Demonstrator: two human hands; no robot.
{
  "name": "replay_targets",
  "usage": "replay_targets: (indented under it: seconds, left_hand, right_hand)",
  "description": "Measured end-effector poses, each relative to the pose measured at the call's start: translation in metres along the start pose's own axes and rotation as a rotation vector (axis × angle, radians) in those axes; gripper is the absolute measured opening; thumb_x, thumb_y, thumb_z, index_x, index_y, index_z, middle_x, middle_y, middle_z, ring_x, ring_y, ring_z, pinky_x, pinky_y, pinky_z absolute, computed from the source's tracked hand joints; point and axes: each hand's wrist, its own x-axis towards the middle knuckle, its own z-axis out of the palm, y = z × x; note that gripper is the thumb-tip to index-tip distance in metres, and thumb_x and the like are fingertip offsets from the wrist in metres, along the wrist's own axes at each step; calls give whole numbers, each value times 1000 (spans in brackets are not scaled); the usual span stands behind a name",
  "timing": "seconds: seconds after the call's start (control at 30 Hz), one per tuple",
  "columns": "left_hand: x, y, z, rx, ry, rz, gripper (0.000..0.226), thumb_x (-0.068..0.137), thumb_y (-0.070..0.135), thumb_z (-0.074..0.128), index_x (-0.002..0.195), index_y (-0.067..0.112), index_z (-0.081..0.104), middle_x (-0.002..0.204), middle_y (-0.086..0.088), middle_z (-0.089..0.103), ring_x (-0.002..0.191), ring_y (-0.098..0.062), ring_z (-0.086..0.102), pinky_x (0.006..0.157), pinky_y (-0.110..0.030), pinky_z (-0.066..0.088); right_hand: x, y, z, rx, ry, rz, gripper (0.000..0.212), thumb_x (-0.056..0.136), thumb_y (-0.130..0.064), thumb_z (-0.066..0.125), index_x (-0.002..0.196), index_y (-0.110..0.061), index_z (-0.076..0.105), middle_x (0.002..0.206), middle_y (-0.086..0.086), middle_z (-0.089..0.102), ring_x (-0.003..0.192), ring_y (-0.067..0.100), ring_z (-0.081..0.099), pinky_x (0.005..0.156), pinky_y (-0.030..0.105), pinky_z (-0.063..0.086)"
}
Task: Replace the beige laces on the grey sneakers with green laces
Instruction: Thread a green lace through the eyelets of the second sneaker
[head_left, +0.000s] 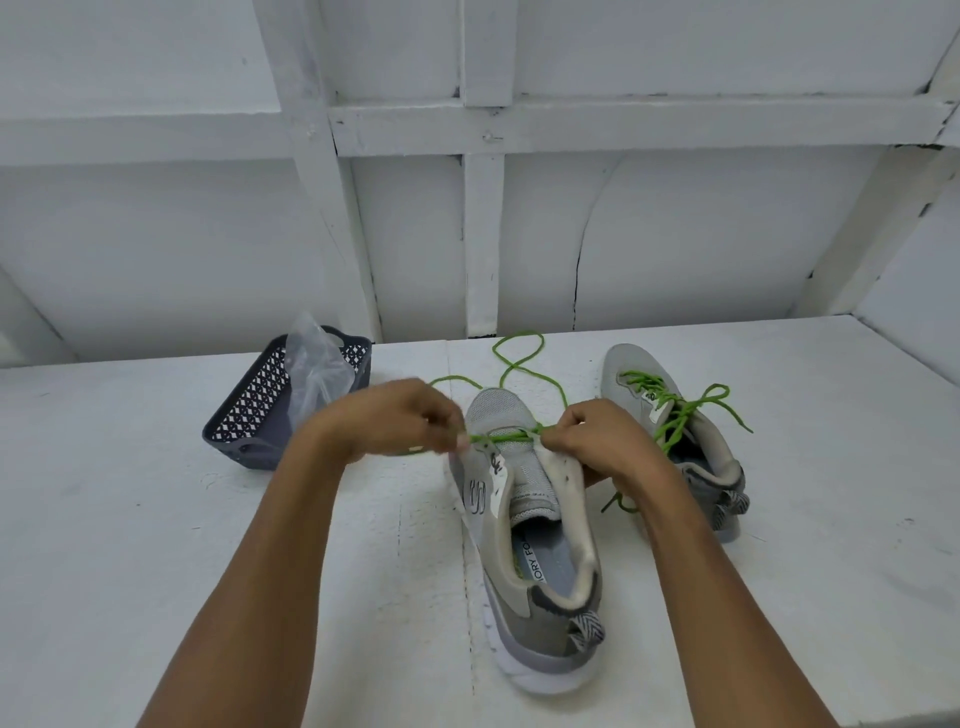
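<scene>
Left hand (395, 421): blurred, fingers curled, pinching green lace (506, 435) beside near sneaker (535, 519)
Right hand (597, 441): pinching same lace at opposite eyelet side
Green lace: taut across sneaker, slack looping behind toe
Far sneaker (675, 441): laced green, to the right
Basket (260, 410): dark, left, holds clear bag (314, 369)

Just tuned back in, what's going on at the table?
A person is lacing the near sneaker. Both hands pinch a green lace stretched across it near the toe, left hand on one side, right hand on the other; its loose ends trail away over the table. The other sneaker is already laced in green. A basket holding a plastic bag sits to the left.
</scene>
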Motion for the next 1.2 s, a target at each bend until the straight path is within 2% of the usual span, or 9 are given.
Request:
replay_targets:
  seconds: [0.13,0.2,0.3,0.47,0.6,0.77,0.97,1.1,1.2]
  left_hand:
    - [-4,1,-16,-1071,409,277,19,92,28,57,78,16,60,91,-7,73,94,-21,69,81,-39,56]
    - [-4,0,-21,-1388,457,292,24,99,28,48,77,18,49,68,-1,61,60,-15,62,59,-28,57]
    - [-4,-5,-16,-964,455,9,26,101,31,52,78,19,47,60,1,45,42,-7,28,37,-16,21]
    - [1,-17,2,137,-148,-247,29,83,56,71,92,28,70,73,9,67,56,-13,43,52,-26,35]
    - [3,-11,9,-98,-119,-114,10,90,30,71,80,27,74,71,9,66,59,-8,42,51,-22,33]
    - [8,-13,13,-188,-50,-78,12,93,19,65,88,12,73,84,1,72,79,-7,59,74,-28,49]
    - [10,-17,25,-338,56,-59,17,88,10,64,76,15,75,94,-2,74,86,-8,63,85,-34,50]
    - [7,-21,22,-793,264,113,25,79,12,52,59,17,66,103,-13,74,109,-28,66,96,-42,50]
    - [7,-19,21,-1245,218,214,23,81,12,47,58,14,50,67,-15,62,73,-35,66,84,-49,56]
  right_hand:
    - [0,2,2,44,-55,23,24,84,-9,65,68,-8,47,58,9,53,45,16,56,43,22,48]
    - [1,3,2,61,-68,45,28,84,-7,63,64,-11,44,55,7,52,42,16,55,44,22,48]
    - [2,5,0,94,-119,93,26,84,-5,58,61,-11,47,52,6,54,42,15,57,47,25,50]
    - [3,9,-2,278,-153,194,16,91,-17,62,83,-3,59,64,11,59,44,17,58,46,25,51]
    - [24,17,8,204,-20,224,44,94,-42,61,96,3,61,75,14,61,51,20,58,44,25,49]
    - [46,15,22,82,157,42,8,83,-11,59,75,-12,59,68,10,49,59,20,42,54,27,34]
    - [53,-5,25,273,122,-160,11,85,-3,64,85,-13,68,82,-3,66,76,9,58,68,24,46]
    - [59,4,19,174,71,-136,25,79,-2,63,95,-20,59,82,0,59,75,16,55,68,31,46]
    - [60,15,17,118,62,-99,35,76,-6,67,105,-20,54,84,0,57,77,17,55,70,35,45]
